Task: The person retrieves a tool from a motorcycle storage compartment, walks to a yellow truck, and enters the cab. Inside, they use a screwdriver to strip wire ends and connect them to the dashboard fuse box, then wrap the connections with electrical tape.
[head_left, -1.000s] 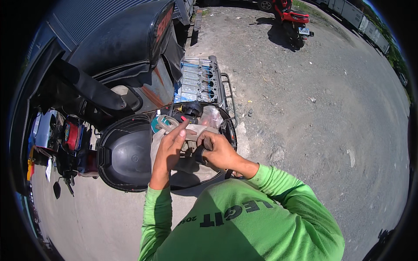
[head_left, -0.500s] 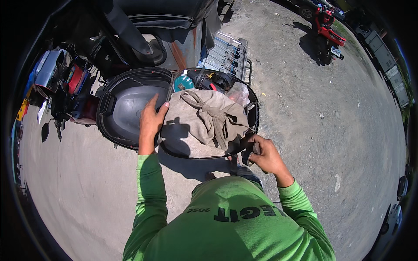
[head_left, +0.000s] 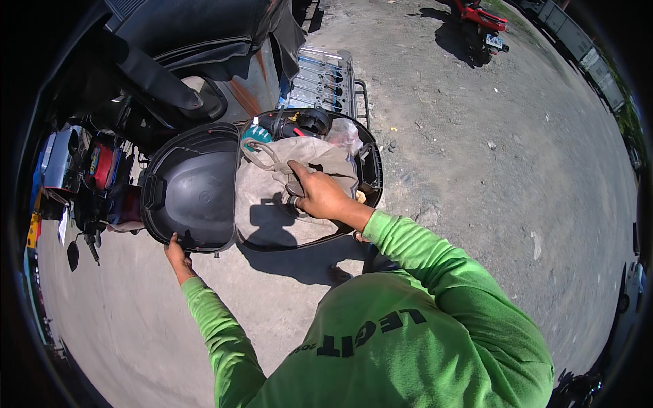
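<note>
Beige cloth bag (head_left: 265, 185) under right hand (head_left: 323, 195), grip unclear; left hand (head_left: 177, 256), left of bag, clasps black lid (head_left: 194, 197) by rim.

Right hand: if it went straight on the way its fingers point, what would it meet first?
The right hand would probably meet the twisted strap of the beige cloth bag, just up and left; depth is unclear, so they may touch already.

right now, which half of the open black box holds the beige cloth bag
The right half: the beige cloth bag lies there beside a clear plastic bag; the left half shows its black inside.
</note>
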The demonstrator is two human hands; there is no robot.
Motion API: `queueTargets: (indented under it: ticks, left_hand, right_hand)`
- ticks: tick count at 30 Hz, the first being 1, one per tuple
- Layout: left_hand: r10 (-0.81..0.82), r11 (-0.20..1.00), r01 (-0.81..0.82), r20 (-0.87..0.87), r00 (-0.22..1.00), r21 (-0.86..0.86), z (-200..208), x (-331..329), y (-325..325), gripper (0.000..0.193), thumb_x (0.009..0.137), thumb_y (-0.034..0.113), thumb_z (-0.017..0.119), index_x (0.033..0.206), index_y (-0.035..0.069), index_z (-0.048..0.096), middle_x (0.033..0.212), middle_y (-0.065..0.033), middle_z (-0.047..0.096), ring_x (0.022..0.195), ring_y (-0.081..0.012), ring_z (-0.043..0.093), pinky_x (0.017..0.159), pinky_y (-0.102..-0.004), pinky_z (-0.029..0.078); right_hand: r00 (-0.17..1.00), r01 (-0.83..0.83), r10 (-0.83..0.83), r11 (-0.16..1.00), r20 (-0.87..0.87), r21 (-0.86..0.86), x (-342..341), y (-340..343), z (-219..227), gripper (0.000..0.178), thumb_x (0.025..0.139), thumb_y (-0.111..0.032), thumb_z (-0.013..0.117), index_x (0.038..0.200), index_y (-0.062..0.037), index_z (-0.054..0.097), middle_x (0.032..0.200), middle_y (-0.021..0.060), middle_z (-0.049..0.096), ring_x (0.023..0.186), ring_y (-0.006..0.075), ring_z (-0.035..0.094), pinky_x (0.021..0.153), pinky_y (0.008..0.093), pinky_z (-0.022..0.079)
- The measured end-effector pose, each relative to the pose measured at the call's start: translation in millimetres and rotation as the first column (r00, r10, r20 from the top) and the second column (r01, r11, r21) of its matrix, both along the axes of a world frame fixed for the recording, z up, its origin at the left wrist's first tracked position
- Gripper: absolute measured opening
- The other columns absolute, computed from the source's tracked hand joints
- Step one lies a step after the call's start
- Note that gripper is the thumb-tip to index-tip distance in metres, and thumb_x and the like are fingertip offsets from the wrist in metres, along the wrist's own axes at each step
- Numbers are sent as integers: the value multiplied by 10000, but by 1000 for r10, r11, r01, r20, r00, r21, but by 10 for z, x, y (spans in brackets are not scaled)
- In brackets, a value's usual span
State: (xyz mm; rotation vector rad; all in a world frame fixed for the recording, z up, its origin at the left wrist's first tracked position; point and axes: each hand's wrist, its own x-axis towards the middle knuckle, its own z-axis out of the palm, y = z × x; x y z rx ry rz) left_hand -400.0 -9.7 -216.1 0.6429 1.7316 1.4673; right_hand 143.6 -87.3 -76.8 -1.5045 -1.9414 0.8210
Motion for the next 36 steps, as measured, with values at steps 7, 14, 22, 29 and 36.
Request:
queueTargets:
  ticks: [7, 14, 22, 29, 36]
  left_hand:
    - [90, 977, -50, -190, 978, 206, 907, 453, -169, 504, 872, -48, 544, 1373, -64, 593, 1184, -171, 712, 957, -254, 726, 834, -360, 607]
    - [332, 834, 236, -797, 505, 498, 2111, 2169, -1116, 529, 1079, 261, 572, 1495, -57, 490, 1505, -248, 541, 1371, -336, 544, 1167, -429, 405]
    - [337, 659, 359, -687, 644, 661, 2712, 3484, -1807, 836, 1070, 685, 318, 1142, -66, 678, 1167, -195, 683, 1136, -321, 660, 1051, -457, 502]
    - [-143, 547, 659, -717, 682, 517, 3112, 4966, -1328, 887, 1029, 759, 347, 1072, -67, 668, 970, -154, 642, 830, -209, 619, 723, -324, 487]
    - [-362, 550, 820, -839, 405, 158, 1909, 6158, -865, 236, 962, 215, 726, 859, 18, 646, 772, -121, 666, 675, -286, 669, 630, -380, 519]
  right_hand:
    - [955, -208, 209, 978, -209, 28, 254, 317, -110, 938, 745, -158, 728, 1564, 72, 332, 1134, 336, 697, 1059, 459, 692, 938, 476, 543]
    - [760, -524, 339, 825, -555, -212, 946, -88, 451, 886, 762, -64, 680, 1600, -28, 394, 1010, 170, 712, 803, 190, 657, 702, 335, 538]
    - [876, -471, 271, 659, -398, -587, 3193, -741, -181, 426, 783, -25, 669, 1207, -19, 715, 863, 29, 678, 753, 116, 609, 690, 303, 506]
    - [955, -268, 170, 846, -244, -460, 3750, -877, -1016, 260, 765, 1, 671, 1024, 13, 693, 811, 97, 707, 713, 210, 684, 663, 366, 550]
    - [972, -216, 124, 813, -202, -540, 3808, -896, -869, 251, 743, -31, 708, 985, 15, 659, 796, 182, 703, 676, 312, 703, 639, 417, 552]
